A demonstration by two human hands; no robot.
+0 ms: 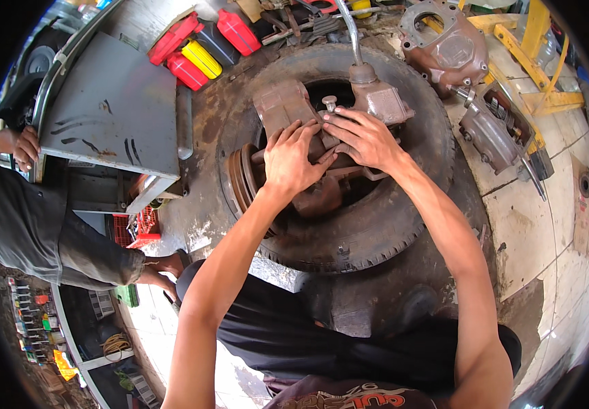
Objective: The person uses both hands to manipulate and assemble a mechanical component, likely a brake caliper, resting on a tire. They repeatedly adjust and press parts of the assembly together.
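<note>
A brown, greasy metal gearbox assembly (284,102) rests across the opening of a large tyre (383,228). My left hand (291,160) lies on its middle with the fingers stretched out and the thumb pointing right. Against the same middle section, my right hand (363,140) reaches leftward, its fingers extended and fairly flat. Both sets of fingertips nearly meet there, hiding the surface beneath. Just beyond them stands a round-headed metal stud (329,102). A box-shaped shift housing (380,99) with a long lever (350,31) sits past my right hand. Ribbed round discs (238,177) show left of my left wrist.
A grey metal bench (114,102) stands at left, with another person's hand (23,146) on its edge. Red, yellow and black bottles (201,60) lie behind. At right are a bell housing (448,44), an opened gear casing (495,129) and a yellow frame (523,51).
</note>
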